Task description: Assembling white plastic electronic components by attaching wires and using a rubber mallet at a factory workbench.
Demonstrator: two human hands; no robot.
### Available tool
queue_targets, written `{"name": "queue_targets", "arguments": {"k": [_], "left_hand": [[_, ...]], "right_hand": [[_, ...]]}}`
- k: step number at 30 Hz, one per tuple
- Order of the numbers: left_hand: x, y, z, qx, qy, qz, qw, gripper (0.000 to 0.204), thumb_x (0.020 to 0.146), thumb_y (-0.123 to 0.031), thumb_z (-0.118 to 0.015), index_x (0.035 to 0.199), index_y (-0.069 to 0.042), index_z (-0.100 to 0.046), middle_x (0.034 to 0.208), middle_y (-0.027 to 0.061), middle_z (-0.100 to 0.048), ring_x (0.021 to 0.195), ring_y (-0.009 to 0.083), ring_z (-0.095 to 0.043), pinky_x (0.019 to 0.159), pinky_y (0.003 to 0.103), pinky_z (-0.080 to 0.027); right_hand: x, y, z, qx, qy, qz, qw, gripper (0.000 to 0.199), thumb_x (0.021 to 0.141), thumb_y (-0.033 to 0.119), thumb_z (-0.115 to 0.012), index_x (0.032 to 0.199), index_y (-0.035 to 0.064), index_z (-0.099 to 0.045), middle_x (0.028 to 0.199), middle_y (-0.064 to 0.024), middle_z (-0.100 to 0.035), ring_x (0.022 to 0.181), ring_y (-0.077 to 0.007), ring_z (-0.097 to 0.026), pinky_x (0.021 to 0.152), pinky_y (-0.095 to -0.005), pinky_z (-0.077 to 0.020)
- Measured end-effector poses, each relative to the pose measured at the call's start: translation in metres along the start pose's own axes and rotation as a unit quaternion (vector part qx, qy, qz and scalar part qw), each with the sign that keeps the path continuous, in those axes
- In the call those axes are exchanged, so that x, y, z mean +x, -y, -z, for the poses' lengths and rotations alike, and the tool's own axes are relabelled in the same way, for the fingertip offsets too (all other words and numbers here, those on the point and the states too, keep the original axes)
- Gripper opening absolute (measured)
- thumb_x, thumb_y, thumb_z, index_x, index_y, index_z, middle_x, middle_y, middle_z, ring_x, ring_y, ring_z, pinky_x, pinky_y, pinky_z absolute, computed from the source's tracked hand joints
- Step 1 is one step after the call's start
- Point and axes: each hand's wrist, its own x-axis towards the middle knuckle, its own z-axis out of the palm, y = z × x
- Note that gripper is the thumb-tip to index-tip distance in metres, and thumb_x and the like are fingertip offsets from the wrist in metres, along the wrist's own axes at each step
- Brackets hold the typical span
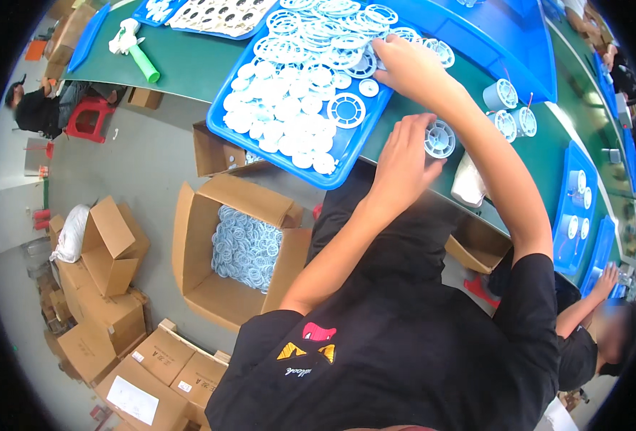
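Note:
My left hand (402,159) curls around a light-blue plastic cylinder with a spoked, wheel-like end (440,139), holding it at the table's near edge. Farther off, my right hand (415,68) reaches over the blue tray (221,128) with thumb and fingers closed on the edge of a light-blue slotted ring (363,65). A heap of similar rings (311,32) fills the tray's far part. Many white round caps (282,108) cover its near part. One slotted ring (346,110) lies apart on the right of the caps, below a small white disc (368,87).
Right of my right forearm stand several light-blue cylinders (503,123). A blue bin (505,50) is behind them; a white cloth-like bundle (469,181) lies nearer. Below left, an open carton (235,188) contains rings. Another person (598,334) sits at the right.

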Motion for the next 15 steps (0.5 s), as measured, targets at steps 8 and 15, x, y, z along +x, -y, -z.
{"name": "queue_targets", "arguments": {"k": [8, 15], "left_hand": [[0.003, 0.003, -0.006, -0.005, 0.012, 0.006, 1.000, 0.068, 0.079, -0.012, -0.088, 0.135, 0.002, -0.052, 0.130, 0.0224, -0.057, 0.124, 0.0423, -0.055, 0.108, 0.049, -0.045], [-0.003, -0.002, -0.005, 0.047, -0.050, 0.015, 0.998, 0.066, 0.076, -0.017, -0.093, 0.129, 0.001, -0.059, 0.131, 0.0221, -0.055, 0.122, 0.0427, -0.055, 0.103, 0.050, -0.048]], "right_hand": [[-0.005, -0.017, -0.004, 0.028, -0.103, -0.024, 0.994, 0.022, 0.091, 0.016, -0.069, 0.106, -0.0008, -0.066, 0.095, -0.0235, -0.069, 0.089, -0.0438, -0.070, 0.080, -0.0516, -0.0566], [-0.137, -0.007, 0.058, 0.322, -0.011, -0.085, 0.943, 0.020, 0.098, 0.016, -0.068, 0.104, -0.0026, -0.067, 0.086, -0.0145, -0.062, 0.075, -0.0243, -0.062, 0.072, -0.0356, -0.0519]]}}
